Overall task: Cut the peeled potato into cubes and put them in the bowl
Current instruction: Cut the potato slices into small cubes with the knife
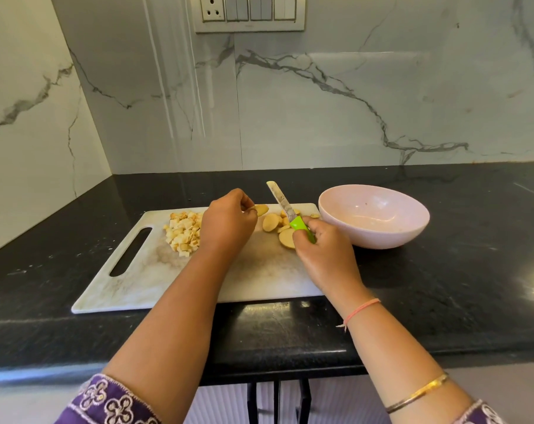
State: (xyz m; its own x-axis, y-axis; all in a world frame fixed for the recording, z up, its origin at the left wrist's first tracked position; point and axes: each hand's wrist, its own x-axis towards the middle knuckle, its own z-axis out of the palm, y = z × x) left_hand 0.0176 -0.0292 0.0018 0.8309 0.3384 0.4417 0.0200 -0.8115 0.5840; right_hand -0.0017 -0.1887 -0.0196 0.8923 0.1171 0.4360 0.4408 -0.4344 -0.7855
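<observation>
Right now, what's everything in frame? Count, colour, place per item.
cutting board: 1, white marbled, on the counter, handle slot at left
potato cubes: one pile, pale yellow, left part of the board
potato slices: several, pale yellow, right part of the board
knife: 1, green handle, blade pointing away, over the slices
bowl: 1, pale pink, on the counter right of the board, no potato in it
counter: 1, black
switch panel: 1, white-grey, on the wall, top centre
left hand: pinches one of the slices at the board's far edge
right hand: grips the knife handle
</observation>
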